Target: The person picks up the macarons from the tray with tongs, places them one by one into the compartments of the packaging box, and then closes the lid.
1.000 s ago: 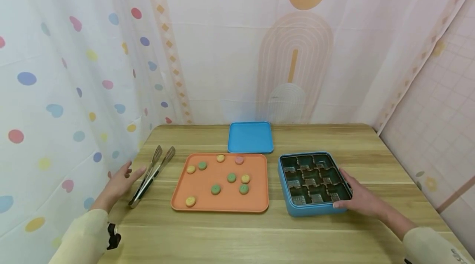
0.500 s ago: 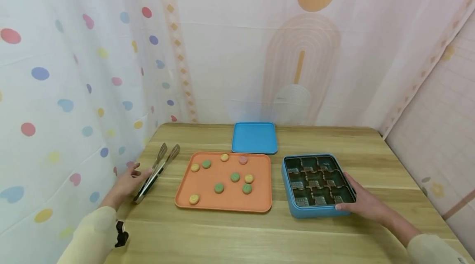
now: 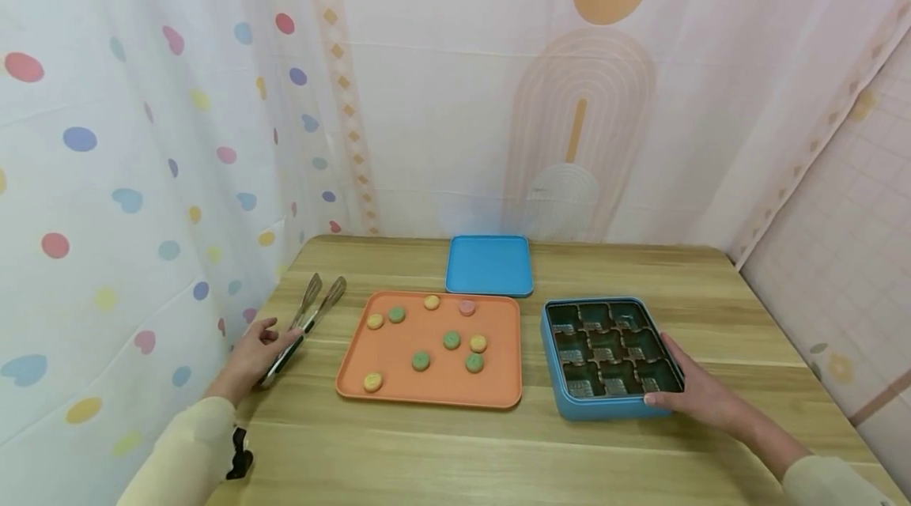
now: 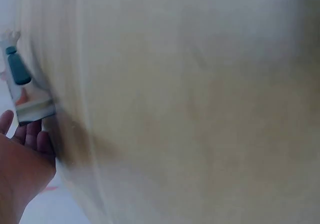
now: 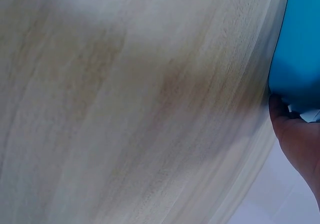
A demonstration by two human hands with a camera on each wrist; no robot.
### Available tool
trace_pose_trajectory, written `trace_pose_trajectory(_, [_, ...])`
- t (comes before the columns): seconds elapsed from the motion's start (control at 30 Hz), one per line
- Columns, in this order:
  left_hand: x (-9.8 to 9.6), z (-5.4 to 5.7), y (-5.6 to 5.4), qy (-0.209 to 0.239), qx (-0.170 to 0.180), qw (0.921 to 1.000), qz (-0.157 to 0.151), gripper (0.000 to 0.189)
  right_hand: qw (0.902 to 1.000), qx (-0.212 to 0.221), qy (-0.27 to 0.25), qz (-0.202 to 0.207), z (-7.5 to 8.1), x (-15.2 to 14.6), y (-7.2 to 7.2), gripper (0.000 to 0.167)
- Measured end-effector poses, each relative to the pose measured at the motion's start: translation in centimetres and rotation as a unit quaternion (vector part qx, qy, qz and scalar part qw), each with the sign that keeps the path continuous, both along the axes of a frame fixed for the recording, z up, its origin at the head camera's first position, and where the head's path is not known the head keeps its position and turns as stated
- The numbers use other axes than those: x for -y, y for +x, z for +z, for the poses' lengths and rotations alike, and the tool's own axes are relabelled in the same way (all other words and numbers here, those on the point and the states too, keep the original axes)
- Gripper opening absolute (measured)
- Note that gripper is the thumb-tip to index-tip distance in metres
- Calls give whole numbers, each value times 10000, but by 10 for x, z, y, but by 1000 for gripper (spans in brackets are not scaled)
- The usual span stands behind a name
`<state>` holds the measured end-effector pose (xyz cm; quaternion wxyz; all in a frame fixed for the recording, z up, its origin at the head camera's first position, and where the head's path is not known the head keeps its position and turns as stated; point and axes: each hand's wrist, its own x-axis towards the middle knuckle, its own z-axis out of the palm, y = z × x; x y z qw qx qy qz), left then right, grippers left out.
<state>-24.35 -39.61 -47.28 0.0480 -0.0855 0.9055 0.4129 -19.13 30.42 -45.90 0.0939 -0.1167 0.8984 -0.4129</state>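
Metal tongs (image 3: 302, 332) with dark handle grips lie on the left of the table, their arms spread apart. My left hand (image 3: 258, 353) is at their handle end, fingers loosely bent and thumb stretched over them. In the left wrist view the fingers (image 4: 32, 134) are by the tongs' end (image 4: 35, 109), not closed round it. At the right, my right hand (image 3: 701, 391) holds the near right corner of a blue box (image 3: 605, 409), thumb on the front and fingers along the side. Inside the box sits a dark insert (image 3: 605, 344) with several square compartments.
An orange tray (image 3: 427, 395) lies between the tongs and the box. Several small round cookies are spread on it: yellow (image 3: 373, 381), green (image 3: 421, 360) and one pink (image 3: 466, 307). Behind it lies a blue lid (image 3: 489, 265). Curtains hang behind the wooden table (image 3: 455, 451).
My left hand has moved right and onto the tongs' handle end. My right hand keeps its place at the box corner. The head view has shifted slightly.
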Motion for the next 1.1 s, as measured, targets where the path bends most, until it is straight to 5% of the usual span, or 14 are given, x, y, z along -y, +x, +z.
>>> trace_pose_trajectory(0.4, [-7,-18,-1,-249,-487,9983,220,94,9999,99,-66,-9,-1,1,1,111])
trace_pose_trajectory(0.8, [-9,-19,-2,-681,-896,9935,143,76,9991,369,-221,-45,-6,-2,3,111])
trace_pose_trajectory(1.1, [-7,-19,0,-770,-782,9938,186,71,9985,380,-397,-23,-8,-1,4,108])
